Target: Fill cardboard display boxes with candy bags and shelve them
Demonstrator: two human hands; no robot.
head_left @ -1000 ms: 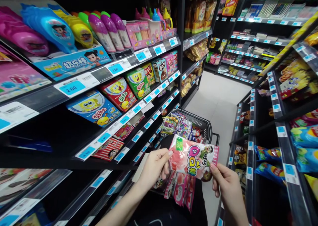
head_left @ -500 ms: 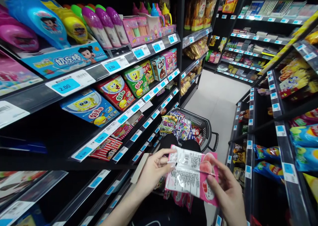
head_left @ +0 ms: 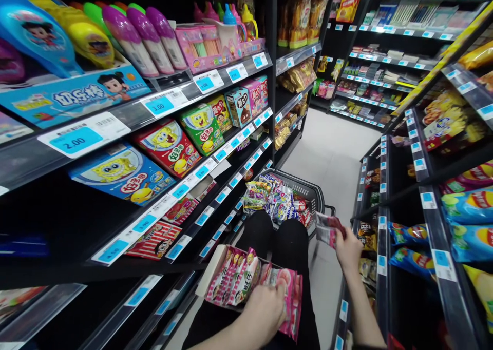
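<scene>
An open cardboard box rests on my lap, holding striped pink-and-white snack packets. My left hand is closed around pink packets at the box's right side; its fingertips are partly hidden. Out to the right, my right hand grips a pink-and-white packet, held near the handle side of a grey shopping basket. Colourful snack bags fill the basket, which stands on the floor beyond my knees.
Shelving with price tags runs along my left, carrying SpongeBob boxes and purple-capped tubes. On the right, another shelf holds chip bags. The pale aisle floor stretches ahead to stationery shelves.
The packet with peach pictures that both hands held over my lap has gone right in my right hand. My left hand has let go of it and dropped onto pink packets by the box.
</scene>
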